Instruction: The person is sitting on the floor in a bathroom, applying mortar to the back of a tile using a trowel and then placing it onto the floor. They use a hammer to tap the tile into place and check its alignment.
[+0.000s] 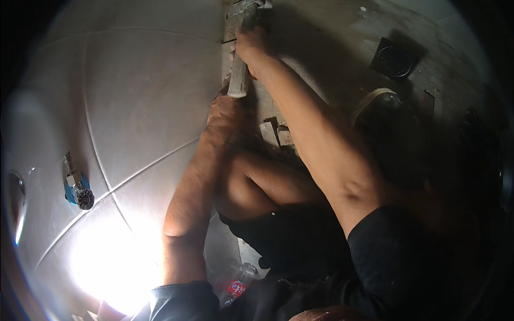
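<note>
Right hand grips hammer — wall-side.

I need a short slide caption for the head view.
Right hand grips a hammer at the tiled wall; left hand rests below.

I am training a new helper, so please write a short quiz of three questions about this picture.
1. True or false: the right hand grips the hammer by its handle.
2. Where is the left hand? A) at the foot of the tiled wall, below the hammer B) on the floor drain
3. What is mounted on the wall at the far left?

Key: 1 true; 2 A; 3 a water valve.
</note>
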{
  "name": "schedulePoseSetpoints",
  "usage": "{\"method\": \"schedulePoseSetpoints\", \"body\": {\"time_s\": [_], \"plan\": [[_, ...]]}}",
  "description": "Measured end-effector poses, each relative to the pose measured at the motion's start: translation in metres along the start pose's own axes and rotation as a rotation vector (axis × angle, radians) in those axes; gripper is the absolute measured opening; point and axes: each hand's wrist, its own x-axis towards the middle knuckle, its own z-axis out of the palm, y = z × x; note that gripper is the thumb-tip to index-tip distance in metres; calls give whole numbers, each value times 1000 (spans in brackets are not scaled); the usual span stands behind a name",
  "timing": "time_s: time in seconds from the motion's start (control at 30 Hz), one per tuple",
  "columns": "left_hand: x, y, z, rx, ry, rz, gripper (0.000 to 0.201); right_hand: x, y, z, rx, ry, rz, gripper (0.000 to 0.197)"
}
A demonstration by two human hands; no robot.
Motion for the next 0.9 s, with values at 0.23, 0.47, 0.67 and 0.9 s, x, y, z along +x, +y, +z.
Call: {"method": "schedulePoseSetpoints", "body": {"time_s": [0.23, 0.47, 0.67, 0.9], "plan": [[39, -35, 9, -103, 337, 406, 65, -186, -30, -112, -696, -213, -407, 36], [163, 13, -42, -702, 326, -22, 61, -323, -91, -210, -415, -207, 326, 40], [259, -19, -75, -141, 257, -44, 73, -309, -77, -228, -467, -239, 337, 46], [204, 52, -94, 25, 303, -149, 72, -294, -86, -227, -335, -143, 314, 48]]}}
